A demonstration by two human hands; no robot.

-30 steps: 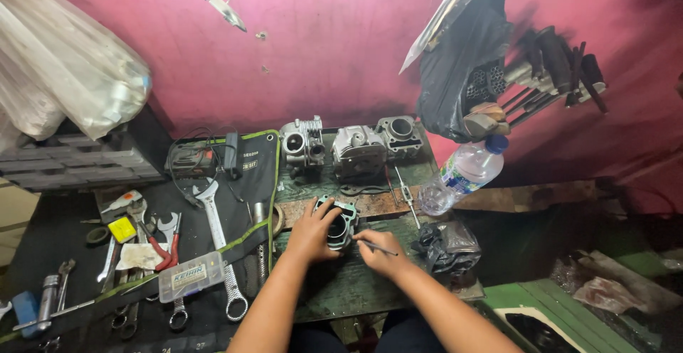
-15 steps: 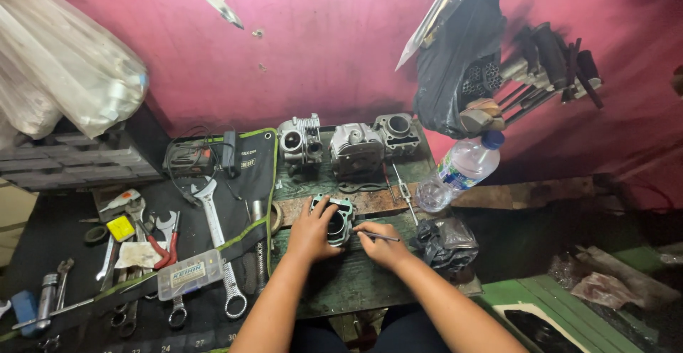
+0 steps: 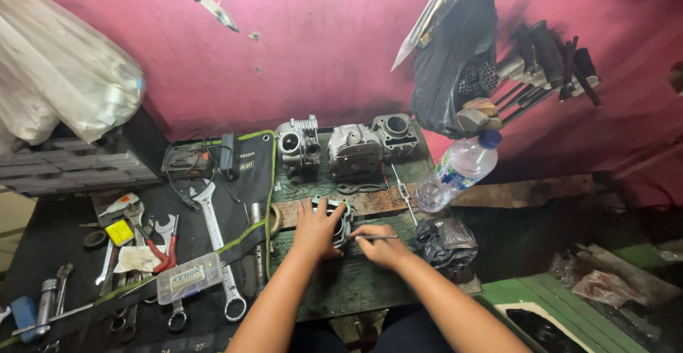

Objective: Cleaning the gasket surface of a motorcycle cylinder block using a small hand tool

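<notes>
Metal engine cylinder [image 3: 340,219] mid-frame looks heavy, rigid and probably oily, so left hand [image 3: 315,229] clamps its finned body while right hand [image 3: 380,246] pinches a thin pick [image 3: 376,237].

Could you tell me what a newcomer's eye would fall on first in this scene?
Probably the two hands at centre: the left hand grips a ribbed engine cylinder on the bench, while the right hand points a thin tool at it. Behind stand three engine parts against the pink wall; wrenches lie left.
</notes>
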